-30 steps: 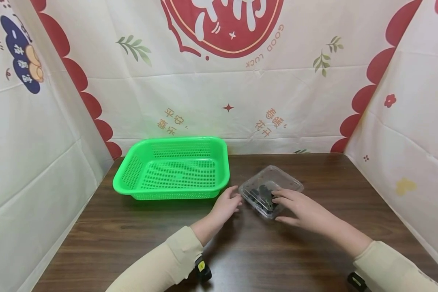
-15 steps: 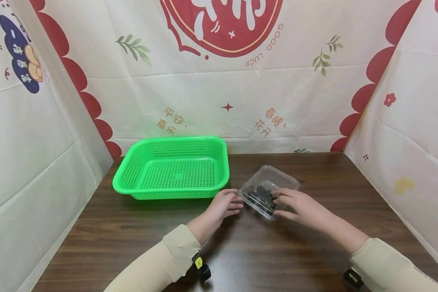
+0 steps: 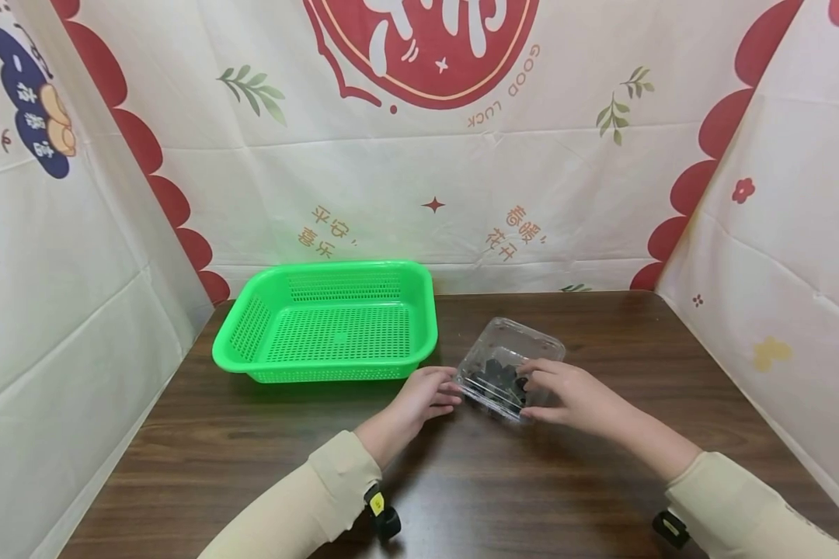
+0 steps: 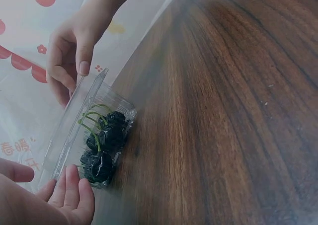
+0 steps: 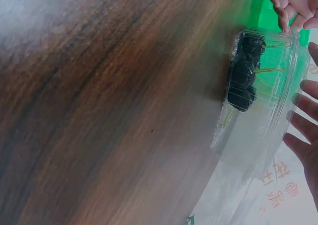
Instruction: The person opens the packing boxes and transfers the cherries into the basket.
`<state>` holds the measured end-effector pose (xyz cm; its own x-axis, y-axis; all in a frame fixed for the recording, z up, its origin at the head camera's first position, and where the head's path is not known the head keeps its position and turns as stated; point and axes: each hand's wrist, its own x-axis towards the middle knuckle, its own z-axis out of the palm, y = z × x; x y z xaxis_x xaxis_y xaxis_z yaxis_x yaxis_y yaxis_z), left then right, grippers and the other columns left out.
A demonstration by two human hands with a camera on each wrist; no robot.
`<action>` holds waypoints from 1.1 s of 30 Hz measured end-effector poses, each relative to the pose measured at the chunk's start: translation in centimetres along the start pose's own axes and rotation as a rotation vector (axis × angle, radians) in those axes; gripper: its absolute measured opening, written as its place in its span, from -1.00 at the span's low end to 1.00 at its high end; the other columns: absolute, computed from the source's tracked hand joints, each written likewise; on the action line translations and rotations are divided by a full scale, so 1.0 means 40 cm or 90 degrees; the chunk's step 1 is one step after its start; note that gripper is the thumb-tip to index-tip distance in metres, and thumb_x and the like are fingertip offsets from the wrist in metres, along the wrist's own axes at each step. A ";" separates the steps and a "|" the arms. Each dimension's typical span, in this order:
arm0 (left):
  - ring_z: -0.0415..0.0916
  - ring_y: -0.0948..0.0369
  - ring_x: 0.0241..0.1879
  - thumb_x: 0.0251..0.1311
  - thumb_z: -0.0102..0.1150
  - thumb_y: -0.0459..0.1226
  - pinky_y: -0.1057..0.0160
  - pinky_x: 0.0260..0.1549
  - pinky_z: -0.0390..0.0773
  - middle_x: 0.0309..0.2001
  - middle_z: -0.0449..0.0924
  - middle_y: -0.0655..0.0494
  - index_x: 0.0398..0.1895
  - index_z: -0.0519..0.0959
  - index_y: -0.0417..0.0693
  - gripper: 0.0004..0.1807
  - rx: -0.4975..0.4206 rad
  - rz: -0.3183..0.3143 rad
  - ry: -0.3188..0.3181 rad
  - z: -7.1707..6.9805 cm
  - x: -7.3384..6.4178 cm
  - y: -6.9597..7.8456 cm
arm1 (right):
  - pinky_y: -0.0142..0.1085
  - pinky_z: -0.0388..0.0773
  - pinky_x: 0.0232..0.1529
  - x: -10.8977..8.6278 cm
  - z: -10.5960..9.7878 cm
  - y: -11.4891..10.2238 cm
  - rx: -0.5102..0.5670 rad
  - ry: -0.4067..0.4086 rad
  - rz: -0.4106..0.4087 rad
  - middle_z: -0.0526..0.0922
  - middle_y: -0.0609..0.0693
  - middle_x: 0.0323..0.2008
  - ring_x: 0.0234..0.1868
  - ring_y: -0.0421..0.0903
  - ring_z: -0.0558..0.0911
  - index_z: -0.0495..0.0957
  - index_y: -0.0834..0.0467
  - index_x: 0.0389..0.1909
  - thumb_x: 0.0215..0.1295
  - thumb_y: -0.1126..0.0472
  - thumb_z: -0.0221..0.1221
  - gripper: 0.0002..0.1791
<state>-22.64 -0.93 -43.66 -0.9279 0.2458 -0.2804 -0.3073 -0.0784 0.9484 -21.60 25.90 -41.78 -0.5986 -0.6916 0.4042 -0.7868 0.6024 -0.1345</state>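
Observation:
A clear plastic clamshell box (image 3: 527, 339) stands on the table to the right of the green basket. Inside lie several dark, nearly black round fruits (image 4: 110, 138) with green stems, cherry-like in shape. At the box's left corner, the fingertips of my left hand (image 3: 422, 397) touch the rim, fingers fairly straight. My right hand (image 3: 579, 397) lies over the right side of the lid. In the right wrist view its fingers (image 5: 304, 120) spread loosely along the lid. Seen from the left wrist, the right thumb (image 4: 84, 66) sits at a lid corner. The lid looks down over the fruit.
The green perforated basket (image 3: 252, 369) sits at the back left of the brown wooden table (image 3: 517, 481), just beyond my left hand. White printed cloth (image 3: 405, 171) hangs behind the table and along both sides.
The clamshell box has turned counterclockwise and shifted slightly left under my hands. My right hand has moved a little left with it. My left fingers have straightened a little. The basket stays put.

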 end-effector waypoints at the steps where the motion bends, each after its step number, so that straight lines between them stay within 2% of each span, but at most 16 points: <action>1: 0.61 0.12 -0.33 0.29 -0.12 -0.40 0.06 -0.15 0.59 -0.23 0.64 -0.15 0.19 0.45 -0.37 -0.57 0.000 0.001 0.000 0.000 -0.003 0.000 | -0.03 0.56 -0.08 0.000 0.000 0.001 0.000 -0.003 0.002 0.62 0.07 -0.03 0.02 0.06 0.61 0.63 0.14 -0.33 -0.01 0.09 0.48 -0.70; 5: 0.61 0.12 -0.33 0.29 -0.12 -0.41 0.11 -0.21 0.59 -0.19 0.63 -0.21 0.20 0.43 -0.39 -0.57 0.006 0.008 -0.002 0.000 -0.016 -0.003 | -0.04 0.55 -0.05 0.000 -0.001 0.002 0.003 -0.021 0.017 0.61 0.05 -0.01 0.05 0.04 0.59 0.62 0.12 -0.30 0.00 0.08 0.47 -0.70; 10: 0.60 0.16 -0.41 0.20 -0.14 -0.46 0.21 -0.33 0.57 -0.21 0.67 -0.18 0.17 0.43 -0.36 -0.56 0.014 0.002 0.007 -0.003 -0.025 -0.012 | -0.03 0.53 -0.02 -0.002 -0.004 0.000 0.007 -0.044 0.042 0.60 0.08 0.05 0.12 0.06 0.56 0.60 0.10 -0.29 0.06 0.07 0.43 -0.72; 16: 0.59 0.23 -0.48 0.12 -0.06 -0.51 0.24 -0.38 0.55 -0.25 0.70 -0.16 0.25 0.37 -0.34 -0.46 0.012 -0.013 0.011 -0.005 -0.020 -0.019 | -0.02 0.53 -0.04 -0.009 -0.004 0.004 -0.009 -0.031 0.037 0.58 0.12 0.08 0.05 0.02 0.58 0.61 0.11 -0.26 0.07 0.08 0.42 -0.72; 22: 0.59 0.28 -0.47 0.16 0.16 -0.49 0.26 -0.36 0.57 -0.25 0.71 -0.15 0.31 0.38 -0.32 -0.42 0.024 -0.032 -0.022 -0.006 -0.017 -0.026 | 0.00 0.52 0.00 -0.013 -0.007 0.007 -0.015 -0.013 0.021 0.57 0.12 0.10 0.09 0.04 0.56 0.63 0.15 -0.23 0.04 0.11 0.44 -0.69; 33: 0.59 0.29 -0.44 0.28 0.09 -0.49 0.27 -0.37 0.60 -0.17 0.69 -0.17 0.31 0.37 -0.33 -0.50 0.017 -0.035 -0.058 -0.003 -0.026 -0.032 | 0.03 0.49 0.04 -0.019 -0.009 0.011 -0.013 -0.012 0.034 0.57 0.11 0.11 0.12 0.08 0.55 0.62 0.13 -0.21 0.07 0.13 0.42 -0.71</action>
<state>-21.32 -1.21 -44.59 -0.8861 0.3365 -0.3188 -0.3505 -0.0364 0.9359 -21.45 26.83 -41.82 -0.6430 -0.6654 0.3791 -0.7502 0.6468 -0.1372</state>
